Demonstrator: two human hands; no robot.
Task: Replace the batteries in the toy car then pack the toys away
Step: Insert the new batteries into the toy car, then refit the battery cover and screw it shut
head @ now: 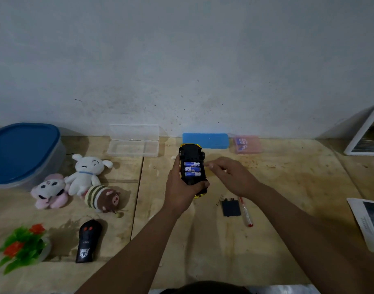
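Gripping the upturned toy car [192, 168] above a plywood table [277, 170] against a stained grey wall [182, 60], the left hand [182, 192] curls round it, batteries [192, 169] showing. The right hand [232, 177] hovers just right, fingers loosely bent, holding nothing visible.

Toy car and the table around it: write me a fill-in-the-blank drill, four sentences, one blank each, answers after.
1. The left hand grips the toy car with its ____ side facing the camera.
2. ____ blue batteries sit in the open compartment.
3. The black battery cover lies on the table beside a ____-tipped screwdriver.
4. The big container at far left has a ____ lid.

Missing words: under; Three; red; blue
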